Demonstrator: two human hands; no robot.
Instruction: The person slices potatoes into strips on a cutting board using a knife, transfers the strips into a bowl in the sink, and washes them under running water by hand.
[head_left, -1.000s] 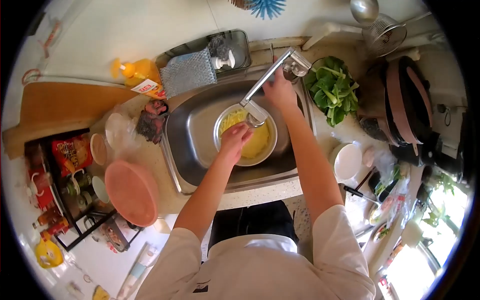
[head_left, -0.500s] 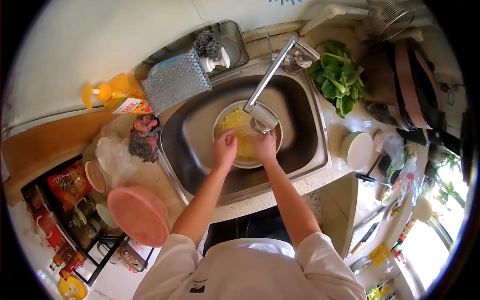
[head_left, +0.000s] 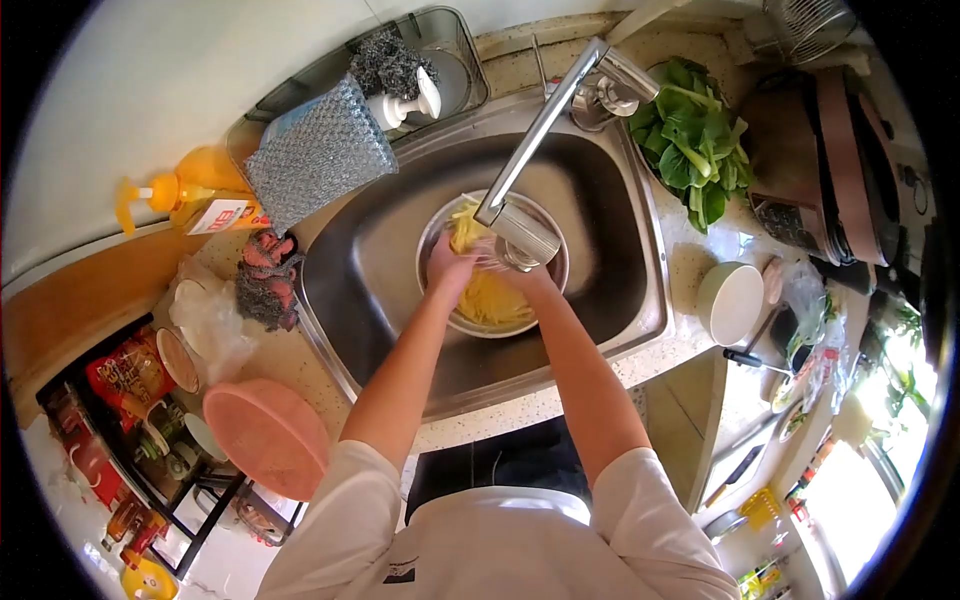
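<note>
A round metal bowl (head_left: 562, 290) stands in the sink (head_left: 400, 215) with pale yellow shreds, which look like shredded potato (head_left: 492, 300), in water. My left hand (head_left: 450, 268) is inside the bowl's left side, fingers curled round a clump of the shreds. My right hand (head_left: 528, 282) reaches into the bowl from the right, its fingers mostly hidden beneath the faucet head and blurred by water. Above the bowl hangs the chrome faucet (head_left: 525, 235), and water runs from it over both hands.
Leafy greens (head_left: 690, 145) lie right of the faucet. A pale bowl (head_left: 730, 303) sits on the right counter. To the left are a pink basin (head_left: 265, 438), a yellow pump bottle (head_left: 195, 190) and a grey mesh cloth (head_left: 320, 155) on a caddy.
My left hand has closed on a clump of shreds and lifted it towards the bowl's back. My right hand has moved inward under the faucet. The camera view has shifted slightly.
</note>
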